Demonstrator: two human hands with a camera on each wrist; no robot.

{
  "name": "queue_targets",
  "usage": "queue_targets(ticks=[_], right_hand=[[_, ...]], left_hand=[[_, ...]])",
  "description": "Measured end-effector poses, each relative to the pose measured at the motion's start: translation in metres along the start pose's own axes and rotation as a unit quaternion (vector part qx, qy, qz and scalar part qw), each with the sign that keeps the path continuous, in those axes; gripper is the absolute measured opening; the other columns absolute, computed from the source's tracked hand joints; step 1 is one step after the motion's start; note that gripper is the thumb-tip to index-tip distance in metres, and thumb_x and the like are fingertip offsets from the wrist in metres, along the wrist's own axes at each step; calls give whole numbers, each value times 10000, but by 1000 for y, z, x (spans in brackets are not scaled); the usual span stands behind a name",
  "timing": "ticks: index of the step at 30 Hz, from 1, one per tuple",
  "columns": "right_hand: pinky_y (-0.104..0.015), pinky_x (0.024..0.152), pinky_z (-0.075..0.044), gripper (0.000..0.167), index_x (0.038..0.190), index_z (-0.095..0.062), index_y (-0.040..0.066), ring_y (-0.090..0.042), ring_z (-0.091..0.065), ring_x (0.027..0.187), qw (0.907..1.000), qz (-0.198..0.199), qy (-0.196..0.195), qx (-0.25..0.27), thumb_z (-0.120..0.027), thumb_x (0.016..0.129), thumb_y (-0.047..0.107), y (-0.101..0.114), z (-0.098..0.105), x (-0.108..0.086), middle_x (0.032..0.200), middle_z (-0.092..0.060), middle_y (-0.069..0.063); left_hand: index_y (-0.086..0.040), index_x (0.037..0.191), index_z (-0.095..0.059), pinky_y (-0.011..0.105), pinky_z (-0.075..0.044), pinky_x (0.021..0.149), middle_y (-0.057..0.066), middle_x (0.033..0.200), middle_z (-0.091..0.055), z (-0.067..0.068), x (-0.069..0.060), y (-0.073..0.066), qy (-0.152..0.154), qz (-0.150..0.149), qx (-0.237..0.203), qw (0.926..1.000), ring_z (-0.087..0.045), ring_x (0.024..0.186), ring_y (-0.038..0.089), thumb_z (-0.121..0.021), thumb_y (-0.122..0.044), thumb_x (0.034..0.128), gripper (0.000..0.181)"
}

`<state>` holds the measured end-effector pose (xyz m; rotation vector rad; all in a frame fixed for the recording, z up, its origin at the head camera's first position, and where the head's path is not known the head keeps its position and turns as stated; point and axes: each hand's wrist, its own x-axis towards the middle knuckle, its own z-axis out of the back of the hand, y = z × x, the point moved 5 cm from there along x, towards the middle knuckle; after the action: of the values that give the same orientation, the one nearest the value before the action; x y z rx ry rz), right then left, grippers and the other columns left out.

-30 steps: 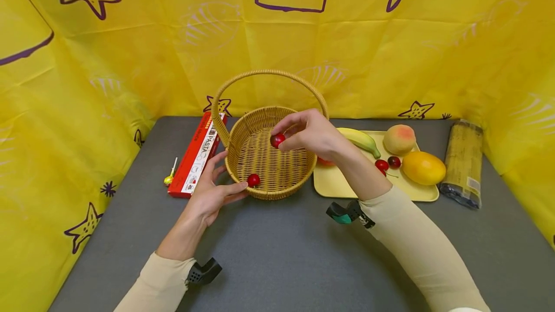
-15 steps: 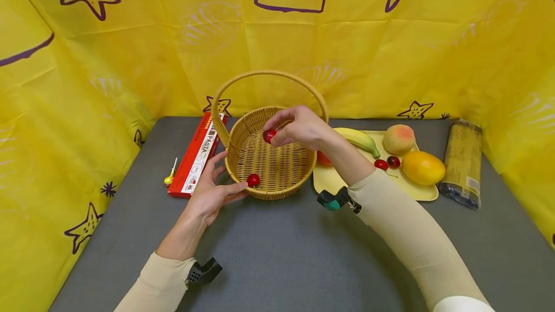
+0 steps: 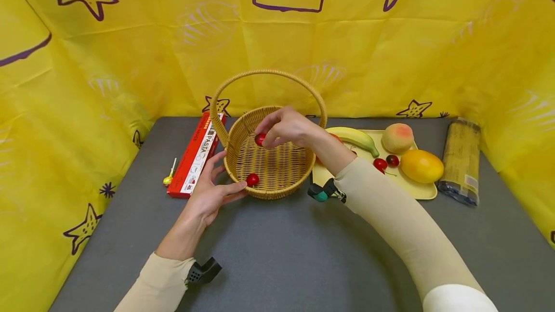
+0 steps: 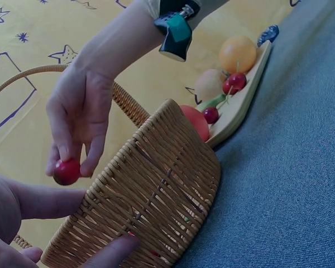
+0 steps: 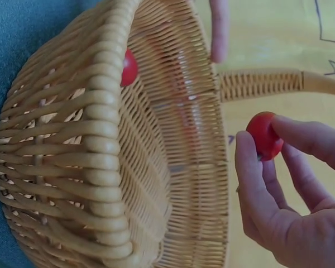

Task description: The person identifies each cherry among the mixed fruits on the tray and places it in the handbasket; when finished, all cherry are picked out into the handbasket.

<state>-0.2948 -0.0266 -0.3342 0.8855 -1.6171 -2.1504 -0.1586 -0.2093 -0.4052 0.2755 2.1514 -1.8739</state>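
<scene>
A round wicker basket [image 3: 270,192] with a tall handle stands mid-table. At its left side my left hand [image 3: 210,199] holds the rim, the thumb over the front edge and fingers along the outside. My right hand [image 3: 288,128] pinches a red cherry [image 3: 260,139] between thumb and fingertips, above the basket's inside in the head view. The right wrist view shows that pinched cherry [image 5: 264,135] clear of the wicker. Another red cherry [image 3: 252,179] lies inside the basket at the front left, beside my left thumb.
Right of the basket, a cream tray [image 3: 422,191] carries a banana [image 3: 355,138], a peach [image 3: 397,138], a mango [image 3: 421,166], cherries [image 3: 380,164] and a partly hidden red fruit. A rolled package [image 3: 460,162] lies far right; a pasta box [image 3: 195,158] and lollipop [image 3: 168,180] lie left.
My right hand has moved left over the basket with the cherry still pinched. My left hand has stayed on the rim, and the basket has not visibly shifted on the table.
</scene>
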Motion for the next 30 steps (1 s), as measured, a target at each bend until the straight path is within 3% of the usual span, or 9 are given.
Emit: queue_targets(ticks=[15,30], right_hand=[[-488,971,-615,281,1102,-750,-20,-245,-681,930,9991,-292,274,-166,-761,840,-120,-1,-16,26,1035,-648,-111],[-571,1042,-558,268,1098,-745,-40,-258,-652,903,9965,-308,675,-385,-730,851,-144,3,-33,44,1008,-623,-126]], left_hand=[[-266,1649,-203,465,-638,889,153,1657,-220,1,-1,0,19,-71,39,10000,-660,1178,395,-718,116,904,983],[-267,1646,-209,466,-638,887,155,1640,-229,2,0,1,2,-82,-8,10000,-650,1188,408,-716,128,900,984]])
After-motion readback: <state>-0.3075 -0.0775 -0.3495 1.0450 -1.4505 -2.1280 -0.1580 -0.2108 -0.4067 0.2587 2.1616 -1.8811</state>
